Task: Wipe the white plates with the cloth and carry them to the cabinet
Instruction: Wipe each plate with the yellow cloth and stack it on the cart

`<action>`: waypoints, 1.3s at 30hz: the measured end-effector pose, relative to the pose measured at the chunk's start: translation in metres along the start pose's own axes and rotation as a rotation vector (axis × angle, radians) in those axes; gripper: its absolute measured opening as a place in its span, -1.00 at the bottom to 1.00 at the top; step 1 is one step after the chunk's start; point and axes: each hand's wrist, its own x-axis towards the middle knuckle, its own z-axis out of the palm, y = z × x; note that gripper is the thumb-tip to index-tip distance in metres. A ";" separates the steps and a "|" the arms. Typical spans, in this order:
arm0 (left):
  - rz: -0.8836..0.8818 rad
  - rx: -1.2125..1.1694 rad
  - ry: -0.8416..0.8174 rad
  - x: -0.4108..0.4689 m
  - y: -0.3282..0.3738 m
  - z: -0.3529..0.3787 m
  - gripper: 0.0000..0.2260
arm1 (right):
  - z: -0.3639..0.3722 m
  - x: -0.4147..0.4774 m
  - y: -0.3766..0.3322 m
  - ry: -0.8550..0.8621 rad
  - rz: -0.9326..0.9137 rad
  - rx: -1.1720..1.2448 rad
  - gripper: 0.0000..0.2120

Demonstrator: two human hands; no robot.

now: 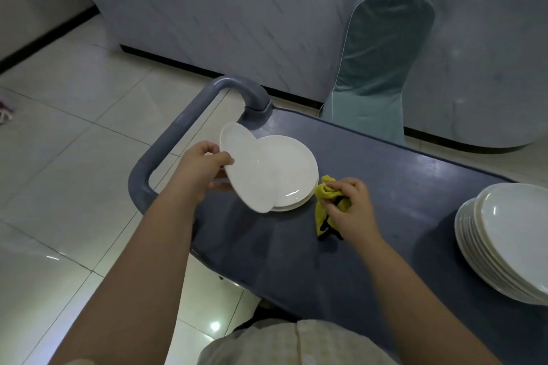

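Note:
My left hand grips the near-left edge of a white plate and holds it tilted above a short stack of white plates on the blue cart top. Just right of that stack, my right hand clutches a bunched yellow cloth with black marks, low over the cart surface. A taller stack of white plates stands at the cart's right end.
The cart's grey tubular handle curves round its left end. A chair in a teal cover stands behind the cart against a grey marbled counter wall. Pale floor tiles lie to the left.

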 end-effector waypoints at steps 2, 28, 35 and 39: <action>-0.015 -0.010 0.010 -0.002 -0.001 -0.006 -0.82 | -0.005 -0.002 -0.003 0.014 -0.003 0.021 -0.60; 0.014 -0.545 -0.498 -0.120 -0.066 0.067 -0.45 | -0.007 -0.033 -0.093 -0.103 -0.536 -0.167 -0.50; -0.019 -0.443 -0.561 -0.120 -0.066 0.074 -0.51 | -0.082 -0.012 -0.036 0.048 -0.587 -0.259 -0.60; 0.050 -0.379 -0.621 -0.123 -0.058 0.085 -0.49 | -0.059 0.013 -0.068 0.134 -0.511 -0.113 -0.62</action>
